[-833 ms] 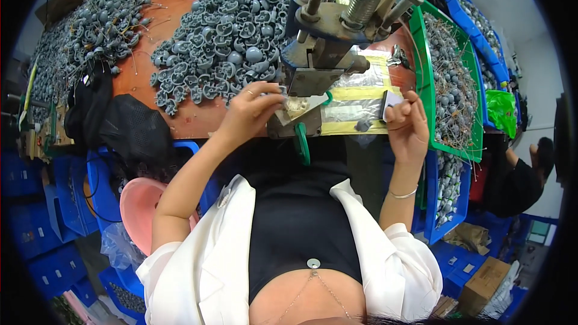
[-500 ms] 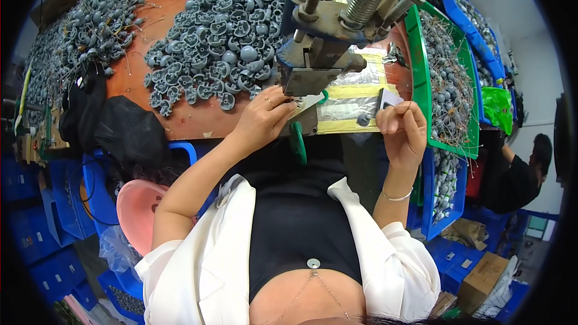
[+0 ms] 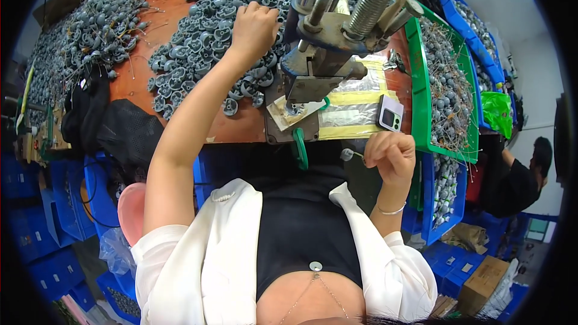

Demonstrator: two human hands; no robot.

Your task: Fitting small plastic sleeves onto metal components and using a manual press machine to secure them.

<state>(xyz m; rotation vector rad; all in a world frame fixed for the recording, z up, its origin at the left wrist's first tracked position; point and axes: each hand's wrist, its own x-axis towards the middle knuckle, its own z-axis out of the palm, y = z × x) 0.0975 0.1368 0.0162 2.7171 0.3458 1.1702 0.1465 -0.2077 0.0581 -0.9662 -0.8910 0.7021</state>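
My left hand [image 3: 255, 31] is over the heap of grey half-round plastic shells [image 3: 211, 42], its fingers curled down among them. The fingertips are hidden, so I cannot make out what they grip. Near the table's front edge, my right hand [image 3: 391, 155] pinches a thin lead, from which a small grey ball-shaped part [image 3: 347, 154] sticks out to the left. Between the hands stands a metal press [image 3: 313, 78] with a thick spring. Below its head, a small pale plate [image 3: 289, 112] lies on the base, beside a green handle-like loop [image 3: 300, 149].
A phone [image 3: 391, 113] lies on the yellow-taped sheet [image 3: 352, 129]. To the right, a green tray [image 3: 419, 78] holds grey balls with wires. Another wired pile [image 3: 90, 30] is at the far left, near a black mesh bag [image 3: 129, 129]. Another person [image 3: 518, 174] is at right.
My left hand has gone from under the press up to the shell heap. My right hand has come down toward me with the grey part, uncovering the phone.
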